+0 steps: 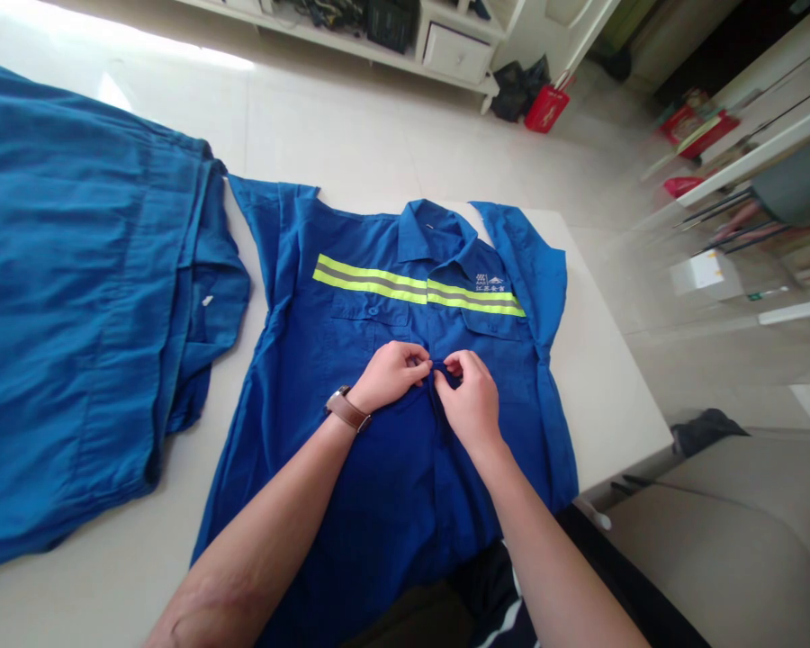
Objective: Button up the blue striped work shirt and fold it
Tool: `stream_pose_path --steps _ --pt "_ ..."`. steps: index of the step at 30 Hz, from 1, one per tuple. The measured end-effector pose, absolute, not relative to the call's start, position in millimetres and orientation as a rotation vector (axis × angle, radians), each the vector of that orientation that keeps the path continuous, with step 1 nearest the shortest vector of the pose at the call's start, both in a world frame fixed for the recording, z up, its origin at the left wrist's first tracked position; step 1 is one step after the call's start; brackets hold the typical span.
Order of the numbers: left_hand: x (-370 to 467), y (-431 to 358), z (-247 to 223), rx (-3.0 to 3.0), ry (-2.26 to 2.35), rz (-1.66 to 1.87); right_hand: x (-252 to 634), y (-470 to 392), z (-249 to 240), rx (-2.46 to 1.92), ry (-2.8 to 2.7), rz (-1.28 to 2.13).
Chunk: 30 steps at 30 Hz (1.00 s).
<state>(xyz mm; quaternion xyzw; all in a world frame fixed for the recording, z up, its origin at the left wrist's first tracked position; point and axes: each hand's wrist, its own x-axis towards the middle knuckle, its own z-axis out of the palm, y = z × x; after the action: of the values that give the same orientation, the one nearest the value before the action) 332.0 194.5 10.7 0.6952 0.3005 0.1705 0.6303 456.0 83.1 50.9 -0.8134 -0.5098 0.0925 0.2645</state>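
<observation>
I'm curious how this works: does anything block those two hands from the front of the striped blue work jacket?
Nothing visible does: the left hand and right hand already pinch the front of the blue work jacket. The other blue clothing lies to the left, clear of both hands.

Bright, white glare across upper-left floor point(189, 90), right side smeared, perhaps by motion

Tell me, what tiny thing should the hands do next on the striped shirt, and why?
Perhaps line up the front opening of the striped shirt, because the left hand and right hand both pinch cloth there, close together, below the yellow stripe.
</observation>
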Motion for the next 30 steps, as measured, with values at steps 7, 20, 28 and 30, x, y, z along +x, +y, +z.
stream_pose_path --steps 7,20,28,30 --pt "332.4 194.9 8.3 1.532 0.663 0.404 458.1 81.8 51.9 -2.186 -1.368 0.236" --pt "331.8 195.9 8.4 1.445 0.621 0.422 452.0 82.3 53.7 -2.175 -1.452 0.19" --pt "331.5 195.9 8.4 1.504 0.625 0.426 456.9 85.7 57.2 -2.095 -1.303 0.302" --pt "331.2 195.5 9.6 1.51 0.622 0.425 458.9 86.1 54.7 -2.081 -1.294 0.337"
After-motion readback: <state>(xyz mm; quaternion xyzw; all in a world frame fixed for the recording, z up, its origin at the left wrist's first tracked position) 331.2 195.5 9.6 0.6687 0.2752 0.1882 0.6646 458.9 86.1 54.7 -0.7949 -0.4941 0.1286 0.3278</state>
